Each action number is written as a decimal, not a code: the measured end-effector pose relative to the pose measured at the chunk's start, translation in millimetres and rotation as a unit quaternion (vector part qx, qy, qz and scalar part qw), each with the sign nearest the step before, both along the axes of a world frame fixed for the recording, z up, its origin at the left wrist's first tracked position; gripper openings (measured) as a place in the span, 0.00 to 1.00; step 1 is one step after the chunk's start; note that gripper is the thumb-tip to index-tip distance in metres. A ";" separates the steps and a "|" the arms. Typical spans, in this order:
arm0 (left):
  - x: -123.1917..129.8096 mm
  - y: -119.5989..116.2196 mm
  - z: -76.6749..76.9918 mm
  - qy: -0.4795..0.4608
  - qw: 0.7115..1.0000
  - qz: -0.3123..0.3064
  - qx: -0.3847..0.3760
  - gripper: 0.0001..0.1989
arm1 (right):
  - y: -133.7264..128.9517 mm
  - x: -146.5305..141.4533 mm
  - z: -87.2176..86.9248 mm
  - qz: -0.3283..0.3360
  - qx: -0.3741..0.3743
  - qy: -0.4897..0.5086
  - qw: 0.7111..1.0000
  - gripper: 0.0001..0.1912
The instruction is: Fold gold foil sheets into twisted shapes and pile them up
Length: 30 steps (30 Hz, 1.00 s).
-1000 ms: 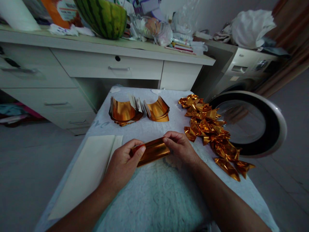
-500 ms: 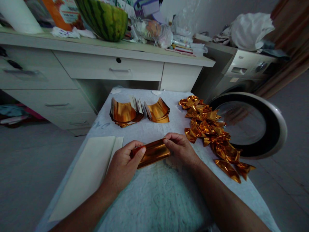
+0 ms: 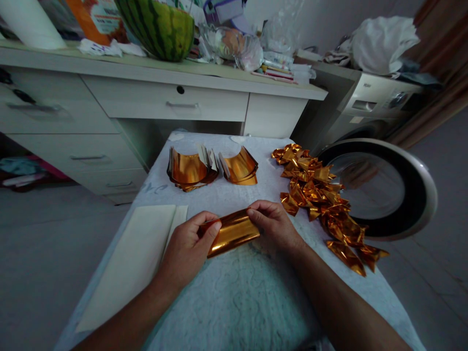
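Note:
Between my two hands is a sheet of shiny gold foil paper [image 3: 236, 231], curved lengthwise and held just above the cloth-covered table. My left hand [image 3: 193, 241] pinches its left end, thumb on top. The far right corner is pinched by my right hand [image 3: 272, 222], whose other fingers are partly hidden. Beyond the hands, two stacks of curved gold foil paper stand on the table: a left stack [image 3: 189, 168] and a right stack [image 3: 240, 165]. Folded gold foil pieces [image 3: 310, 187] lie heaped along the table's right side.
White paper sheets [image 3: 127, 265] lie at the table's left edge. A white desk [image 3: 171, 105] stands behind, carrying a cut watermelon [image 3: 157, 31] and plastic bags. To the right, a washing machine's round door [image 3: 420, 195] hangs open beside the table.
The foil sheet has tipped slightly in my hands, so more of its front face shows and it reflects brighter. Both hands keep their pinch in nearly the same place.

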<state>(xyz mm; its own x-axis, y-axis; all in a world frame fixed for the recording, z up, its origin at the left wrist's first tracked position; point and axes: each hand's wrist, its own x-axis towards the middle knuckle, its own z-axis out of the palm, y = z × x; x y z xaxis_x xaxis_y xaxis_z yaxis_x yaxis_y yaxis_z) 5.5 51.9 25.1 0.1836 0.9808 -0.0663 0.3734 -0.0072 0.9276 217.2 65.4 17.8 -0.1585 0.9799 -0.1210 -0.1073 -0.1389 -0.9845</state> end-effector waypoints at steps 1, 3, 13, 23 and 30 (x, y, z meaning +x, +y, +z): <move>0.0 0.3 -0.2 0.007 1.000 0.001 0.004 0.11 | 0.1 -0.7 0.1 -0.002 0.002 -0.010 1.000 0.17; -0.1 1.1 -0.8 0.022 1.000 0.003 0.012 0.11 | 0.4 -2.3 -0.6 -0.008 0.014 -0.042 0.999 0.16; 1.1 4.2 -6.8 0.177 0.977 -0.024 0.113 0.09 | 0.7 -11.5 -17.4 -0.058 0.114 -0.287 0.949 0.04; 5.8 4.1 -13.9 0.307 0.943 -0.047 0.124 0.07 | 1.2 -15.8 -8.2 -0.008 0.159 -0.474 0.866 0.05; 7.7 4.7 -10.7 0.341 0.928 -0.069 0.135 0.05 | 1.8 -16.1 -8.7 -0.011 0.177 -0.509 0.842 0.04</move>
